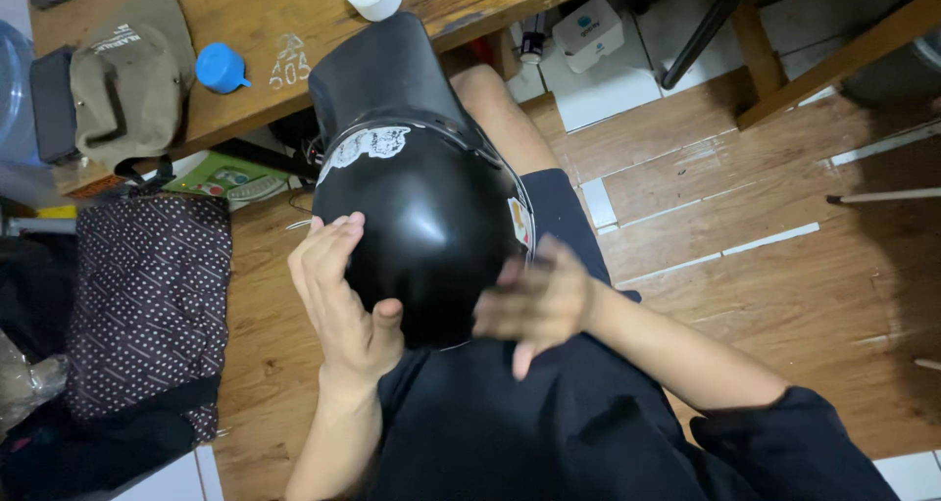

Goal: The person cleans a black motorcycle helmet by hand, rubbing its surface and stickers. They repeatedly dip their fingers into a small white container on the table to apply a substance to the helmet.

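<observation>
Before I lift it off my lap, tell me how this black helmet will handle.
The helmet looks like a rigid shell, so it likely keeps its shape. Its glossy dome may be slippery under the left hand and blurred right hand. Being rounded, it could roll if set down.

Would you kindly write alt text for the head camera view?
A seated person holds a glossy black helmet on their lap, left hand flat against its side, right hand blurred at its rim. Behind, a wooden table carries an olive cap and blue cup.
</observation>
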